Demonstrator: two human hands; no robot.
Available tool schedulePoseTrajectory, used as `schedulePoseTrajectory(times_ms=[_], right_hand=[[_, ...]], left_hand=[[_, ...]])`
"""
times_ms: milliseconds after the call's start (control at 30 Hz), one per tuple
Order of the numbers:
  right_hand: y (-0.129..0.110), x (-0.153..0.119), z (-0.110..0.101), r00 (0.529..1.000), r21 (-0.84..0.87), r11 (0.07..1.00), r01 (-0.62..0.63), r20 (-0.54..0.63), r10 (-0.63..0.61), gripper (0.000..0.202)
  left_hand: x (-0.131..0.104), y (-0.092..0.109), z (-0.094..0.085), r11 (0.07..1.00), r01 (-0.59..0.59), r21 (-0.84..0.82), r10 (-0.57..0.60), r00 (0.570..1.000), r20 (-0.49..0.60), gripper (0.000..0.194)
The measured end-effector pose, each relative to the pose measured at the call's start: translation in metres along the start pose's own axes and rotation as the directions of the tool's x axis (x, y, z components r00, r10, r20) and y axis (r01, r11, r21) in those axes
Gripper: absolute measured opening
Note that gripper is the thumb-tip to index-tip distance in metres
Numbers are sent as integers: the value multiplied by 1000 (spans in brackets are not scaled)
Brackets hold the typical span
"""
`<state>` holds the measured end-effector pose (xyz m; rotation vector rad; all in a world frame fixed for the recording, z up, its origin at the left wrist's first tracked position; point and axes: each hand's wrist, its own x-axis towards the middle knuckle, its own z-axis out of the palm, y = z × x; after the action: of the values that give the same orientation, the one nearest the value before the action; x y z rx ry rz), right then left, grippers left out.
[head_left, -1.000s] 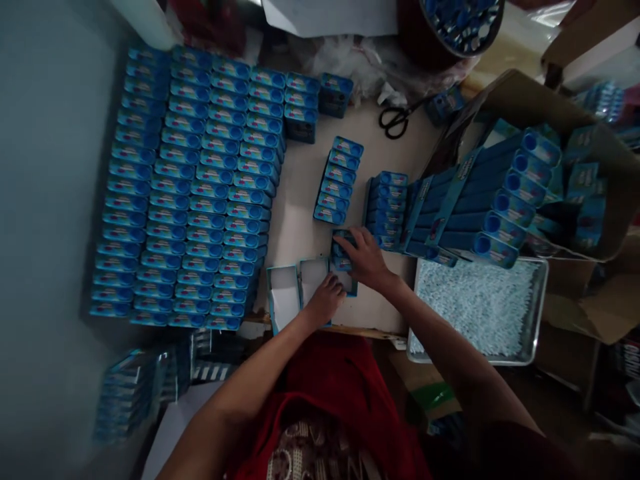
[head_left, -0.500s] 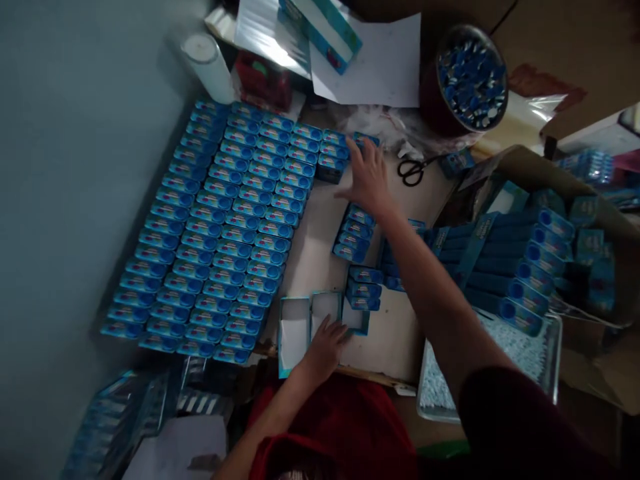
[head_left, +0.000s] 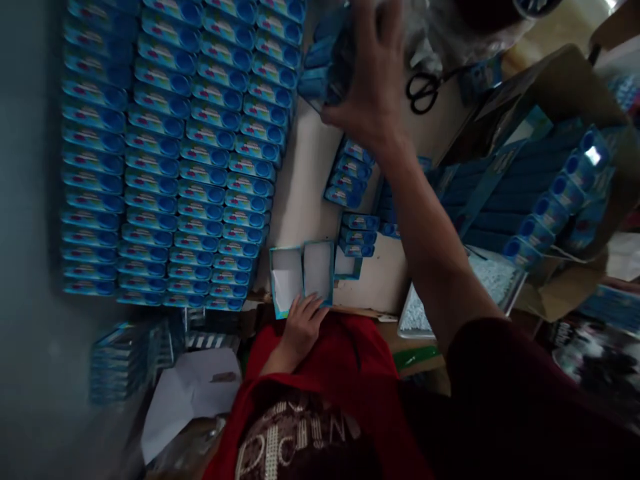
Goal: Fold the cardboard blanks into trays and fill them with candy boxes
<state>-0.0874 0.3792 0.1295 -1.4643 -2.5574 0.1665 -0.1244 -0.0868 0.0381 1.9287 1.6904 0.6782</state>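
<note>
My right hand (head_left: 373,87) reaches to the far side of the table, its thumb and fingers around a few small blue boxes (head_left: 316,79). The fingertips are partly hidden at the top edge. My left hand (head_left: 301,327) lies with fingers stretched over the near edge of two shallow open trays with blue rims. The left tray (head_left: 287,277) has a white paper in it; the right tray (head_left: 319,265) shows a pale inside. Just right of them a short stack of blue boxes (head_left: 359,235) stands on another open tray (head_left: 350,268).
Long rows of blue boxes (head_left: 200,153) fill the left side. Another small row (head_left: 349,175) stands mid-table. Black-handled scissors (head_left: 423,93) lie beyond. At right are long blue packs (head_left: 520,193), a cardboard box (head_left: 565,67) and a metal pan of pale pellets (head_left: 417,310).
The view has tipped down and nearer. My right hand has closed around blue boxes at the end of a row. My left hand has slid back to the trays' near edge.
</note>
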Motion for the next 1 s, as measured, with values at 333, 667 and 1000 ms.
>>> schedulePoseTrajectory(times_ms=[333,667,1000], right_hand=[[-28,-369,-35,981,208,976,66,164,-101,77],[9,-440,59,972,-17,974,224,-61,-225,50],[-1,-411,56,973,89,984,152,164,-165,71]], left_hand=[[11,-4,29,993,-3,119,-27,968,249,34],[-18,-33,72,954,-272,124,194,879,435,53],[-5,-68,54,944,-329,1,287,824,488,62]])
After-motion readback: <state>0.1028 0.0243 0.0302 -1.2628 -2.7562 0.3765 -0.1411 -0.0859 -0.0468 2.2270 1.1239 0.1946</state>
